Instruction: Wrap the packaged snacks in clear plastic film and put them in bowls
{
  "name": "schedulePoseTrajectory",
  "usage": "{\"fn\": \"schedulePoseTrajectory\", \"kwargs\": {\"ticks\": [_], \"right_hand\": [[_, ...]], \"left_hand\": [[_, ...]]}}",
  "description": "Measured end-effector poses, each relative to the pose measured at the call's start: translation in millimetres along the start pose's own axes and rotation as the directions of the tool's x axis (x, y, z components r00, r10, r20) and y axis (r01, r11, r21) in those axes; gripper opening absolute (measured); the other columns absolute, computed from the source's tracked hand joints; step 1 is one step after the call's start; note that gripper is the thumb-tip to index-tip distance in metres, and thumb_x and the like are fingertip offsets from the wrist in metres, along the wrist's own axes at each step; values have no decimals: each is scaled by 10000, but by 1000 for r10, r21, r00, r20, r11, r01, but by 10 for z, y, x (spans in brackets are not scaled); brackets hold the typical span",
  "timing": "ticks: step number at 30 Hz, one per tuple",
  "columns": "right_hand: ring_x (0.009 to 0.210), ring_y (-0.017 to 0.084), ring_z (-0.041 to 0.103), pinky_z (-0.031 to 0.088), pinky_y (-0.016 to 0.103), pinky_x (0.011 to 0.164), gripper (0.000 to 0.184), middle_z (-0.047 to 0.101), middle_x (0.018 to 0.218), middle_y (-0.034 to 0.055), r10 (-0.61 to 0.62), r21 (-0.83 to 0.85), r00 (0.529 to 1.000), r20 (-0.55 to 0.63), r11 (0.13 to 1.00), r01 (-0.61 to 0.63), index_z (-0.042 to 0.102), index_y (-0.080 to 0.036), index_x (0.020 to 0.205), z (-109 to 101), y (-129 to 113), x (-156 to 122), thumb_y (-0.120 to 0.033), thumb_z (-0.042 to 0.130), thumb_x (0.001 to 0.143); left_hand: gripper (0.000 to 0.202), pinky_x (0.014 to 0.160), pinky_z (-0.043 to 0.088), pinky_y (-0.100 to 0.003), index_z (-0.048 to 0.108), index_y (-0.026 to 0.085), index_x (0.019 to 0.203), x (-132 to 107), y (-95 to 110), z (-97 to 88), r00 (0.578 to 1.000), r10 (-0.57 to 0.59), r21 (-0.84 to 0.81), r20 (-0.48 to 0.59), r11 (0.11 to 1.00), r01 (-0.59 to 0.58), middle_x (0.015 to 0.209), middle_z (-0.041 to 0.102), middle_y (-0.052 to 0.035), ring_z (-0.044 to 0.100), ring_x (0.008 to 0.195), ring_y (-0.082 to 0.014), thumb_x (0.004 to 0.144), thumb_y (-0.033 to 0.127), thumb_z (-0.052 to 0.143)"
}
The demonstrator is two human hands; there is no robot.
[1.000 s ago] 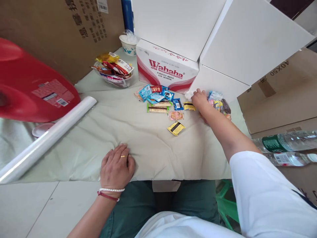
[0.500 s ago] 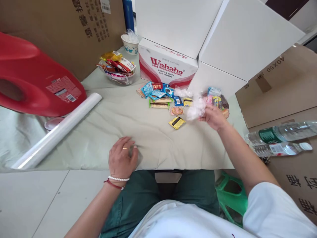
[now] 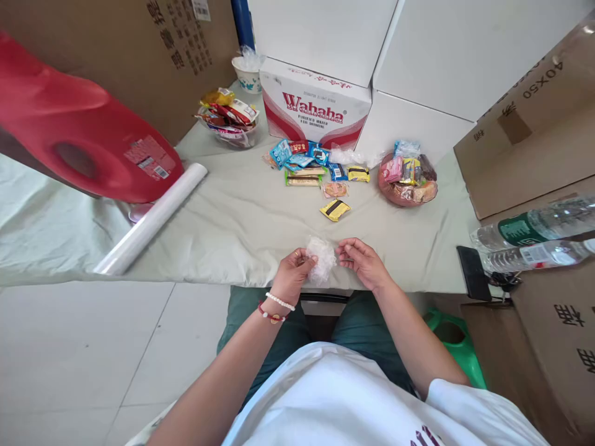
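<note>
My left hand (image 3: 292, 271) pinches a crumpled piece of thin clear plastic (image 3: 320, 260) between thumb and fingers, just over the table's front edge. At the plastic's right edge is my right hand (image 3: 362, 263), with its fingers curled and the tips drawn together on that edge. Whether the plastic is a bag or loose film cannot be made out. Beyond the hands lies a yellow wrapped snack (image 3: 334, 210), with a pink-wrapped biscuit (image 3: 335, 189) behind it. Several blue, red and green snack packets (image 3: 302, 162) are heaped farther back.
A reddish clear bowl (image 3: 395, 195) of snacks stands at right, and a clear tub (image 3: 242, 137) of packets at back left. A Wahaba carton (image 3: 320, 111) backs the table. A plastic roll (image 3: 153, 220) and red jug (image 3: 106, 136) are left; bottles (image 3: 534, 229) lie right.
My right hand has come back from beside the bowl with the plastic toward the front edge. My left hand has lifted from the cloth, moved right and taken hold of the plastic.
</note>
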State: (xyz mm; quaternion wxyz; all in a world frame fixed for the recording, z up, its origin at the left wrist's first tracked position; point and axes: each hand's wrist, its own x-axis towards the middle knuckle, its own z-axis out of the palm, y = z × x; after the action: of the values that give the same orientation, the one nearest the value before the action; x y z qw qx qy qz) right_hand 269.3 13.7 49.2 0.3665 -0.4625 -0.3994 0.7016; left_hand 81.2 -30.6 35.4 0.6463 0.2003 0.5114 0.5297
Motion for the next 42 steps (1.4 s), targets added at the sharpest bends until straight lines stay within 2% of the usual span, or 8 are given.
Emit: {"fn": "schedulePoseTrajectory", "kwargs": {"ticks": [3,7,17,28,33,37,40,42], "right_hand": [[938,175,644,546,297,800,523,736,1068,27,-89,-53,996,-13,995,89,721,-257,1088,110,26,-57,-614,881,741],[724,146,576,493,278,685,485,694,822,-10,-103,-121,994,-44,988,97,727,-230,932,150,101,-51,-583,920,662],[684,161,583,496,287,618,459,697,783,12,-125,-154,952,-278,984,85,792,-223,965,-342,108,-88,-599,829,705],[554,109,428,355,249,498,405,581,674,-20,-217,-238,944,-251,959,157,778,-216,872,-669,-72,-221,-591,853,736],[706,153,565,467,286,631,233,637,822,22,-602,-608,792,-103,668,429,813,-252,1014,-368,-10,-440,-434,672,983],[744,155,617,501,284,669,281,646,867,37,-664,-735,697,272,324,595,791,-274,1193,76,213,-640,-252,545,1058],[720,170,600,484,285,628,312,632,824,35,-576,-736,664,477,151,660,778,-274,1228,323,384,-732,-221,518,1065],[741,176,616,508,289,641,265,658,872,41,-511,-700,676,531,184,690,768,-265,1229,390,419,-767,-297,567,1059]], "left_hand": [[519,559,388,-206,669,172,808,-32,-25,48,998,60,25,21,998,-60,678,618,47,490,594,-71,588,552,946],[496,538,388,-202,649,183,793,-50,-42,66,1000,25,-9,5,1000,-25,633,558,57,481,562,-71,647,588,894],[409,595,517,-213,572,214,872,93,76,-205,963,42,-105,-267,992,-73,742,649,33,632,632,-99,728,510,815],[296,535,377,-241,589,212,849,337,240,-452,882,318,343,-348,919,-195,667,499,68,426,551,-101,819,473,724],[280,803,495,-299,611,214,903,156,383,-382,639,640,683,-427,691,-237,848,584,18,544,753,-136,731,332,799],[437,610,476,-285,619,220,849,-232,269,-112,951,250,518,-180,846,-124,702,570,14,563,628,-148,915,651,584],[457,637,529,-277,615,221,917,-343,97,51,996,20,299,-90,954,7,884,669,-13,689,780,-175,834,664,692],[401,693,551,-276,593,218,878,-295,-2,78,991,44,230,-122,973,-15,860,670,2,704,807,-172,781,563,773]]}}
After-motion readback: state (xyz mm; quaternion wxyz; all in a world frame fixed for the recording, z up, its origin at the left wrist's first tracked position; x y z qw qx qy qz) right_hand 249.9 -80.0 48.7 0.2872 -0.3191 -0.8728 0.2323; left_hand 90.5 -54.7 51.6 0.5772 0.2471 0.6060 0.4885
